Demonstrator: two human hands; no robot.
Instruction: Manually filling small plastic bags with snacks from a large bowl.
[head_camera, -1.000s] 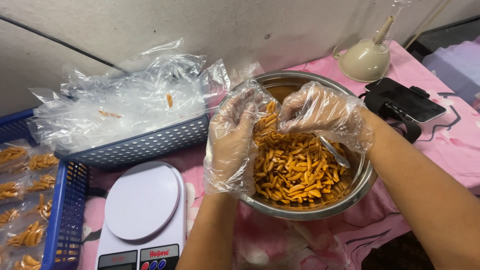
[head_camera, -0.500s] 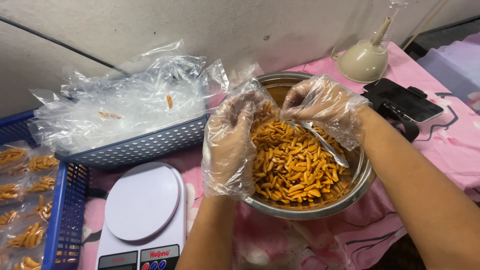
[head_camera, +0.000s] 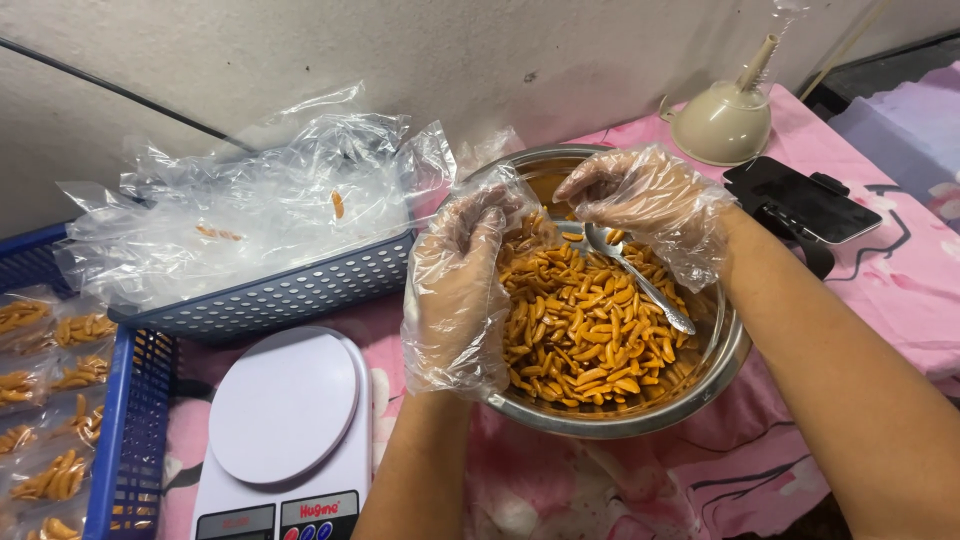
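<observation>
Snacks (head_camera: 590, 335) filled the steel bowl (head_camera: 728, 362) near the table's back edge. Left hand (head_camera: 462, 290), gloved, fingers loosely together, rested on the heap, holding nothing. Right hand (head_camera: 640, 200) pinched the spoon (head_camera: 640, 282). Risk: loose gloves could snag, flicking snacks onto the scale (head_camera: 285, 405).

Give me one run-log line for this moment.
left hand: gloved, over snacks | right hand: gloved, at spoon | bowl: full | scale: bare
</observation>
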